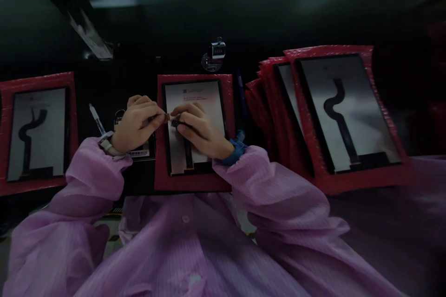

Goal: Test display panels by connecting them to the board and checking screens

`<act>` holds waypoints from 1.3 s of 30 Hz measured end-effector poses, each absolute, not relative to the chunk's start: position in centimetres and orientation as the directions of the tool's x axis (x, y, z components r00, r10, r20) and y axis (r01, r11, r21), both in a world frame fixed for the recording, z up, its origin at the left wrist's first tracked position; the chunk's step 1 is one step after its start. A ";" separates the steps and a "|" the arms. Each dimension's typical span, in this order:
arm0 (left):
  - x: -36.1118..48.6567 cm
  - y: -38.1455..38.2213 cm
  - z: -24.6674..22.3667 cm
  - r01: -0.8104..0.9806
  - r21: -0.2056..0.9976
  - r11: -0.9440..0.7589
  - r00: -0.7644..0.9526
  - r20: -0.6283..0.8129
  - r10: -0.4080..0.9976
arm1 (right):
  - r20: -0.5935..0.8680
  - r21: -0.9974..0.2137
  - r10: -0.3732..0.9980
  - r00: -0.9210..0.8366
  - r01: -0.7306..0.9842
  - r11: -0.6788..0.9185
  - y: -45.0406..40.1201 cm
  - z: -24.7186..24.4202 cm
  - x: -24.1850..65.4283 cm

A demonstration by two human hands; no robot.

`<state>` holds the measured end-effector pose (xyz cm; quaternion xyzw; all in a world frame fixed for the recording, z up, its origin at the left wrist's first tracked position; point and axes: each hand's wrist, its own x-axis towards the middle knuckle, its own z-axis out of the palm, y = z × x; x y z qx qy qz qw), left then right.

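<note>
A flat display panel (214,95) with a pale face lies on a red bubble-wrap sheet (193,183) in front of me. My left hand (137,120) is closed over the panel's left edge, pinching a small brownish connector (167,116) between thumb and forefinger. Over the panel, my right hand (204,132) is closed, with thumb and fingers on the black end of a ribbon cable (188,154). That cable rises from the panel's lower edge and is partly hidden by the hand. The fingertips of both hands nearly meet; whether the two ends touch, I cannot tell.
At right, more panels (351,111) on red wrap form a leaning stack. Another panel (38,134) lies at left. A pen (96,119) and a partly covered circuit board (141,152) are by my left wrist. Behind stands a metal tally counter (218,51); a blue pen (241,93) lies right.
</note>
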<state>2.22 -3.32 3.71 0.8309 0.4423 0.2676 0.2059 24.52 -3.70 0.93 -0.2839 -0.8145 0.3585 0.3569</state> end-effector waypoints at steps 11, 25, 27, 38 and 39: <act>2.5 -3.7 3.8 0.602 0.565 -0.565 0.560 0.206 0.803 | 0.405 -0.729 0.678 -0.613 0.231 0.644 -3.7 0.7 24.2; 2.9 -3.7 3.8 0.603 0.577 -0.550 0.564 0.179 0.806 | 0.345 -0.729 0.694 -0.631 0.286 0.622 -3.6 0.6 24.2; 2.9 -3.8 3.7 0.607 0.571 -0.553 0.564 0.181 0.806 | 0.347 -0.734 0.693 -0.633 0.276 0.620 -3.6 0.6 24.2; 2.6 -3.7 3.3 0.614 0.548 -0.568 0.571 0.189 0.799 | 0.343 -0.737 0.674 -0.654 0.258 0.625 -3.5 0.4 24.4; 2.6 -3.7 3.3 0.613 0.547 -0.570 0.565 0.199 0.800 | 0.344 -0.737 0.673 -0.655 0.255 0.626 -3.5 0.4 24.5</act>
